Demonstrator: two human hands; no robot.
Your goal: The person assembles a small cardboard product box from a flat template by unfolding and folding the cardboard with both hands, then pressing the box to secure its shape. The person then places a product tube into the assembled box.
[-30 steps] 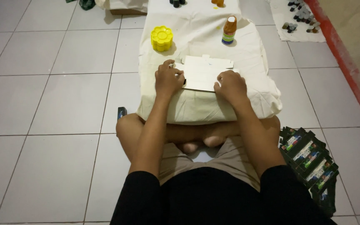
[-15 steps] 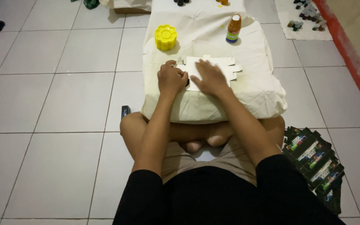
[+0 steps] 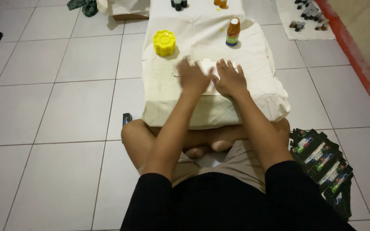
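flat card (image 3: 205, 65): white, plain
cloth (image 3: 253, 55): cream, faintly stained
flower-shaped tub (image 3: 164, 42): bright yellow
bottle (image 3: 233, 32): orange-brown, white cap, green and blue label
stacked cartons (image 3: 322, 164): black, green and white print
floor tiles (image 3: 65, 111): pale grey

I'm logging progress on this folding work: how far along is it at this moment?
Set up: a cloth-covered low table with a yellow tub and a bottle standing behind the work. In hand: the left hand and right hand press flat on a white card, mostly hidden beneath them. Left: a stack of dark flat cartons lies on the floor beside the person's right knee.
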